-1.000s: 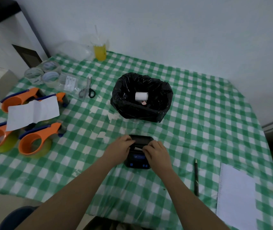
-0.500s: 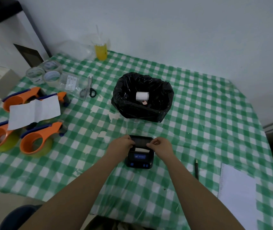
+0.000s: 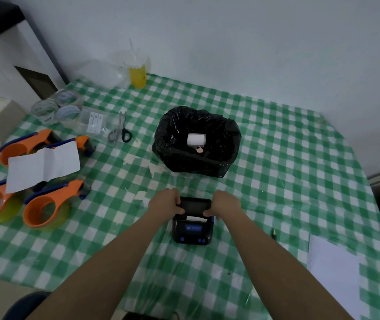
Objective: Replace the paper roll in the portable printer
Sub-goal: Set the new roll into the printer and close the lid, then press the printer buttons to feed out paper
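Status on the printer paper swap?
Left hand, right hand: each has a grip on one side of the printer lid. Paper showing at slot. Nothing in the way.

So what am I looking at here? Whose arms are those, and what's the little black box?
The camera sits on a person's head and looks down, so those are the person's own arms. The little black box is a portable printer on a green checked tablecloth. The left hand and right hand hold its lid by the two ends, and white paper peeks out under it. Behind it a bin lined with a black bag has a paper roll inside. To the left lie orange tape dispensers and scissors; to the right, a pen and a white sheet.
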Demonstrator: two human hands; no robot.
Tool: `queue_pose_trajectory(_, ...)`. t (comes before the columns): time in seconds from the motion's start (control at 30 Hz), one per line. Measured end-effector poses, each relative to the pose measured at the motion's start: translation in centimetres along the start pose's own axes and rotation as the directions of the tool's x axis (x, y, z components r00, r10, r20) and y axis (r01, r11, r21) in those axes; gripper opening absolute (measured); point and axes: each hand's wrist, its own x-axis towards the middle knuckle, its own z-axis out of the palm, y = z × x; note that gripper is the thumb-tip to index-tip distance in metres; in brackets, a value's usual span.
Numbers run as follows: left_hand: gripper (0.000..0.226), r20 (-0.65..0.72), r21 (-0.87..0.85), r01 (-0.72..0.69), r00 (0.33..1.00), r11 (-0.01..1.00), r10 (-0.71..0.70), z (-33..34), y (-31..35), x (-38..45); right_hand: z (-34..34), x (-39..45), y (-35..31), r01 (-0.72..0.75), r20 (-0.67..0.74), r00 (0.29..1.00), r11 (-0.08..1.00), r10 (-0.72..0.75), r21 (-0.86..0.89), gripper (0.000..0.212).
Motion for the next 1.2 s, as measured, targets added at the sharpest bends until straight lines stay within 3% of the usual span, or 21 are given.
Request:
queue_pose_trajectory(0.13, 0.033, 0.072, 0.279, -0.036, 0.997, 0.96, 0.016, -0.3, 1.6, 0.8, 0.4, 0.9, 0.2, -0.009, 0.054, 0.999, 1.0, 0.008, 0.019, 0.036)
queue_pose_trajectory(0.27, 0.044, 0.08, 0.37, 0.002, 0.996, 0.929, -0.034, 0.3, 1.6, 1.3, 0.5, 1.5, 0.4, -0.016, 0.08, 0.997, 0.999, 0.013, 0.037, 0.036)
queue_pose_trajectory(0.4, 0.045, 0.05, 0.271, 0.032, 0.998, 0.962, -0.047, 0.1, 0.9, 0.9, 0.7, 1.1, 1.2, 0.041, 0.063, 0.997, 0.994, -0.048, 0.105, 0.044)
queue_pose_trajectory(0.47, 0.043, 0.013, 0.158, 0.035, 0.999, 0.987, -0.037, 0.4, 0.2, 0.4, 1.8, 0.4, 2.2, 0.08, -0.024, 0.997, 0.971, -0.076, 0.224, 0.044)
queue_pose_trajectory(0.57, 0.04, -0.074, -0.11, 0.017, 0.997, 0.994, -0.025, 1.6, -1.1, -0.8, 4.6, -1.1, 3.8, 0.142, -0.208, 0.977, 0.844, -0.037, 0.517, 0.037)
queue_pose_trajectory(0.67, 0.033, -0.148, -0.29, -0.013, 0.988, 0.957, -0.031, 3.0, -2.5, -2.2, 7.1, -2.3, 4.8, 0.189, -0.278, 0.96, 0.698, 0.015, 0.69, 0.026)
queue_pose_trajectory(0.77, 0.031, -0.169, -0.373, -0.019, 0.984, 0.928, -0.048, 4.1, -3.4, -3.6, 8.8, -3.1, 4.9, 0.211, -0.321, 0.946, 0.675, 0.041, 0.707, 0.018)
queue_pose_trajectory(1.0, 0.056, -0.053, -0.437, 0.005, 0.998, 0.899, -0.031, 5.9, -3.8, -6.1, 12.2, -5.2, 4.4, 0.227, -0.343, 0.934, 0.572, 0.103, 0.788, 0.018)
queue_pose_trajectory(1.2, 0.05, -0.131, -0.43, -0.028, 0.991, 0.902, -0.032, 6.7, -3.1, -6.4, 13.2, -5.8, 4.7, 0.23, -0.348, 0.932, 0.575, 0.102, 0.785, 0.023)
